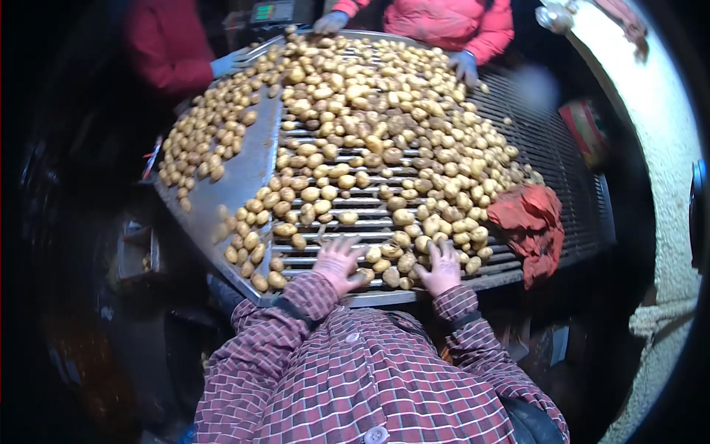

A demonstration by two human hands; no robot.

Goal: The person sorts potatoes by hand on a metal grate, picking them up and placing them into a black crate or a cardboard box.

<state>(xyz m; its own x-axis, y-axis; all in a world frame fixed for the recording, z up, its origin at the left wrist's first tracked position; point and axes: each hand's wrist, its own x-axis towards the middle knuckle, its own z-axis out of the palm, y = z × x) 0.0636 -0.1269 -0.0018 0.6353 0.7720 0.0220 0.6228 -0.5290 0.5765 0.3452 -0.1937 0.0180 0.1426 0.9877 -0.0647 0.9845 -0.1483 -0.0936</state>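
Note:
Many potatoes (451,170) lie heaped over a slatted metal sorting table (347,243), with a smooth metal plate (244,159) along its left part. My left hand (339,262) rests on the bars near the front edge, fingers spread, with a few potatoes beside its thumb. To its right, my right hand (440,268) lies among potatoes, fingers apart and touching some of them. Neither hand appears to grip a potato. Both hands look covered by thin, pale gloves with greyish fingertips.
A crumpled red cloth (529,226) hangs over the table's right front edge. Across the table, gloved hands of two co-workers in red (168,48) and pink jackets (444,26) reach the potatoes. A scale display (272,12) stands at the back; a pale wall (629,96) is right.

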